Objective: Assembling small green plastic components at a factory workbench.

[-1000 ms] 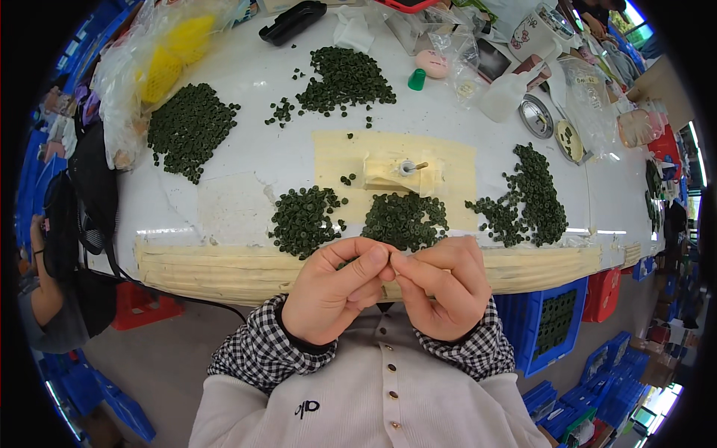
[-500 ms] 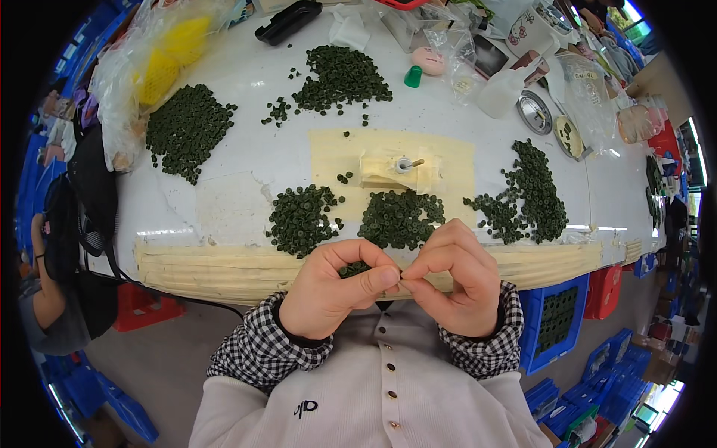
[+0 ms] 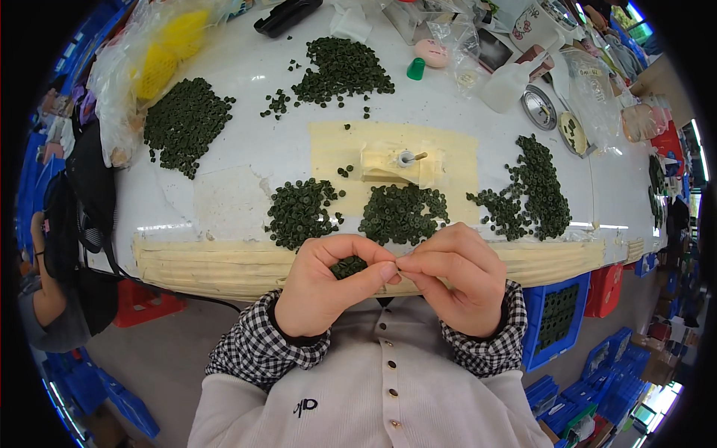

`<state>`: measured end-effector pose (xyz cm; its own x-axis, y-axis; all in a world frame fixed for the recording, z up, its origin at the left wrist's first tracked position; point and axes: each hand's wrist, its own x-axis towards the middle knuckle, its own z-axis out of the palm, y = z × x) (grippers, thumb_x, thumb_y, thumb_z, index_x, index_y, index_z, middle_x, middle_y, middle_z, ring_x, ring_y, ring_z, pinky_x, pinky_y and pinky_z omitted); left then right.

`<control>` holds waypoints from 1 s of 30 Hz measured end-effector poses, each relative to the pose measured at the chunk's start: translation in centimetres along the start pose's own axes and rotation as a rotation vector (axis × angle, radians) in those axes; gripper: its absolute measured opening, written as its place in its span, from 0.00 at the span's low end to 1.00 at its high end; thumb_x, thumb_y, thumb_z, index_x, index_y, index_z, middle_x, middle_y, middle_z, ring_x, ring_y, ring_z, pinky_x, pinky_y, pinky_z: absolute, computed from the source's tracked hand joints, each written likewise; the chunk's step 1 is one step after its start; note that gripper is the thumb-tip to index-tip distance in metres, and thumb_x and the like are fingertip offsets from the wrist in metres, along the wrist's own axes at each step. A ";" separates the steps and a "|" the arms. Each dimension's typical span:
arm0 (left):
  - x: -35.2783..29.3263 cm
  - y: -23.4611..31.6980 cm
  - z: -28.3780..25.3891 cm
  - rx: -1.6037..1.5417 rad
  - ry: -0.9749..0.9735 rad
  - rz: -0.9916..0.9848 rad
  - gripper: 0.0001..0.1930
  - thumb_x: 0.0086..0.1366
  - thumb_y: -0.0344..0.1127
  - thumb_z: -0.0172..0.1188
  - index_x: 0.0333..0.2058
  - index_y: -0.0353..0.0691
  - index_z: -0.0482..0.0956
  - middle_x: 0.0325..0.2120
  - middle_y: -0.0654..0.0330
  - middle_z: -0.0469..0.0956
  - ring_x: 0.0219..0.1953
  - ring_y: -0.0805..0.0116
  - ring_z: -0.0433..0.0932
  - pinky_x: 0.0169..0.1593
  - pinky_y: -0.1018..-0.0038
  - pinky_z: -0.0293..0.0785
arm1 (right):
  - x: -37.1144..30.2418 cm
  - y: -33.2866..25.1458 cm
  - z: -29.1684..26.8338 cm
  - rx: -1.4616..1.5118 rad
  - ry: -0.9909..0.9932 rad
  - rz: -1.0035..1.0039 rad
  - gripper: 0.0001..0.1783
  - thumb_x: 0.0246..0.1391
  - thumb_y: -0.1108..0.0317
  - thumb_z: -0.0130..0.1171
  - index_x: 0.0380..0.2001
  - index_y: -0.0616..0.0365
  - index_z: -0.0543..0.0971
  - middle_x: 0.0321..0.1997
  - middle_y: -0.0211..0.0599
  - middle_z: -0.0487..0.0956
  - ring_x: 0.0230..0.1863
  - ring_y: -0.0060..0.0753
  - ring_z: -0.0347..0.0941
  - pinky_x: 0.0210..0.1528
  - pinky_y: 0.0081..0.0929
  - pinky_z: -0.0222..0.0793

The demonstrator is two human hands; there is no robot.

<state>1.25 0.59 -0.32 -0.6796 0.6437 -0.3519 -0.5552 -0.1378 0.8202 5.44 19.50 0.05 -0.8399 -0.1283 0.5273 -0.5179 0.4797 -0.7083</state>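
Observation:
My left hand [image 3: 323, 291] is curled just off the table's near edge, with small dark green ring-shaped parts [image 3: 348, 266] showing in the hollow between its thumb and fingers. The tips of its thumb and index finger press together. Against them, my right hand [image 3: 467, 280] pinches with thumb and index finger; whatever sits between the fingertips is too small to make out. Just beyond the hands lie two heaps of the same green parts, a left heap [image 3: 300, 213] and a middle heap [image 3: 403, 215].
Behind the middle heap, a taped block [image 3: 381, 163] carries an upright peg. More green heaps lie at right [image 3: 544, 187], far left [image 3: 187, 123] and back [image 3: 340, 71]. A blue crate [image 3: 556, 321] stands below the table's right edge. Bags and containers crowd the back right.
My hands stay together, fingertip to fingertip, with the right fingers shifting slightly at the pinch. The whole view has moved a little.

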 end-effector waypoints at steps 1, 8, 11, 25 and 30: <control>0.0 0.0 0.0 0.004 -0.001 0.007 0.06 0.61 0.28 0.58 0.34 0.30 0.78 0.28 0.60 0.80 0.34 0.78 0.76 0.41 0.81 0.72 | 0.0 0.0 0.0 0.003 -0.004 0.000 0.12 0.36 0.82 0.65 0.29 0.60 0.79 0.27 0.33 0.77 0.27 0.32 0.73 0.27 0.23 0.67; -0.1 0.0 0.4 0.014 0.059 -0.009 0.06 0.60 0.27 0.59 0.34 0.30 0.79 0.29 0.61 0.80 0.34 0.79 0.75 0.40 0.81 0.72 | -0.3 -0.7 0.3 0.060 0.031 0.153 0.12 0.37 0.84 0.64 0.30 0.61 0.79 0.28 0.37 0.77 0.28 0.31 0.75 0.29 0.22 0.70; 0.0 -0.5 0.2 0.058 0.065 0.032 0.06 0.59 0.27 0.60 0.34 0.31 0.79 0.29 0.61 0.80 0.34 0.79 0.75 0.40 0.81 0.71 | -0.3 -0.6 0.1 0.083 0.009 0.151 0.11 0.39 0.84 0.63 0.30 0.62 0.79 0.29 0.38 0.78 0.28 0.31 0.75 0.30 0.21 0.71; -0.1 -0.6 0.5 0.193 0.094 0.164 0.06 0.58 0.26 0.59 0.33 0.30 0.80 0.28 0.61 0.80 0.31 0.81 0.74 0.37 0.82 0.71 | -0.6 -0.6 0.4 0.273 0.030 0.332 0.08 0.41 0.83 0.60 0.30 0.64 0.79 0.29 0.38 0.78 0.29 0.28 0.75 0.31 0.21 0.70; 0.0 -0.9 0.3 0.245 0.110 0.187 0.06 0.58 0.26 0.60 0.33 0.30 0.80 0.28 0.62 0.80 0.30 0.82 0.74 0.36 0.83 0.71 | -0.3 -1.0 0.4 0.241 0.021 0.326 0.08 0.41 0.83 0.60 0.29 0.64 0.79 0.28 0.38 0.78 0.29 0.28 0.75 0.31 0.21 0.70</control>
<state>1.88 0.94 -0.89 -0.8142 0.5370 -0.2205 -0.2932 -0.0525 0.9546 6.10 18.74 0.40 -0.9643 0.0155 0.2643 -0.2500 0.2746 -0.9285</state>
